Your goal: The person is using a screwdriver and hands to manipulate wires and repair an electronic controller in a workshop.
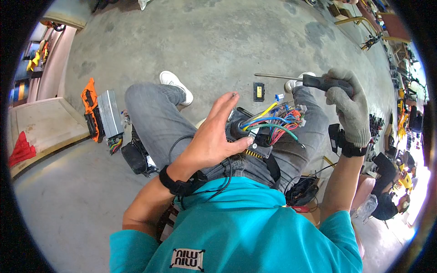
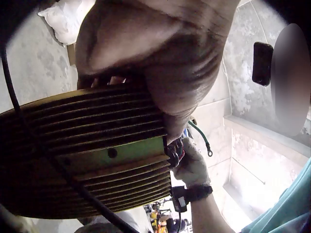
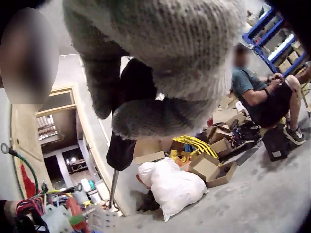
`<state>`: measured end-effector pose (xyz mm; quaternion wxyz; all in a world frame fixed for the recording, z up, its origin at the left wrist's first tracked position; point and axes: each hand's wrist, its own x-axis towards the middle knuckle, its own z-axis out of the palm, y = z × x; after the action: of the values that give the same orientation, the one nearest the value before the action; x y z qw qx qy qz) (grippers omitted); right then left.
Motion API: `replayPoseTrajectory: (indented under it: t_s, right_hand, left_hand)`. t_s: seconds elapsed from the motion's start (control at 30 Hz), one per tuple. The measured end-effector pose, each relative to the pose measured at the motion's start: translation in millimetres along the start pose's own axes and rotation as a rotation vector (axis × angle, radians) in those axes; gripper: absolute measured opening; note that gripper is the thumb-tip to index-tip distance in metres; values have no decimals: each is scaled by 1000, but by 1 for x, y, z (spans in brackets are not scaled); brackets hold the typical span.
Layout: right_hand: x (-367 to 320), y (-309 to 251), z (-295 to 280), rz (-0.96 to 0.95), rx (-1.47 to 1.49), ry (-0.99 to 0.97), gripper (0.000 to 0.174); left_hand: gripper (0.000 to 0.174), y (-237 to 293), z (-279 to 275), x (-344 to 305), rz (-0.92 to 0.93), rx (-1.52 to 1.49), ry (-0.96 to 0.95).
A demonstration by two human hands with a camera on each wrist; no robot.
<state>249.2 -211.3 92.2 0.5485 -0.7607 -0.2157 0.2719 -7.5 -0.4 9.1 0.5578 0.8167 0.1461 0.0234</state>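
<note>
My bare left hand holds a finned metal box over my lap, thumb on its wired end and fingers along its far side. A bundle of coloured wires with connectors comes out of the box, among them a green wire with a ring terminal. The gloved right hand grips a screwdriver by its black handle, right of the wires; its shaft points left, touching nothing. In the right wrist view, the gloved fingers curl round the screwdriver handle.
A small black module with a yellow label lies on the floor between the shoes. On the left are an orange part, a silver finned box and a wooden board. Another person sits near cardboard boxes and a white bag.
</note>
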Motion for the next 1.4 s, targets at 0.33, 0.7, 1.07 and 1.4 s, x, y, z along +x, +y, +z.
replayPoseTrajectory:
  t_s: [0.33,0.7,1.07,1.4]
  right_hand:
    - [-6,-41,42,-168,-94,-43,40]
    - [6,-52,49,-198,-200,-91,38]
    - [7,-51,48,-209,-222,-121,40]
    - [11,-51,47,-227,-205,-145,39]
  left_hand:
    - [95,3,1,1,-9,0,-13]
    - [97,2,0,1,-9,7,-3]
    - [96,-4,1,1,32,22,4]
    - [95,-4,0,2,31,19,0]
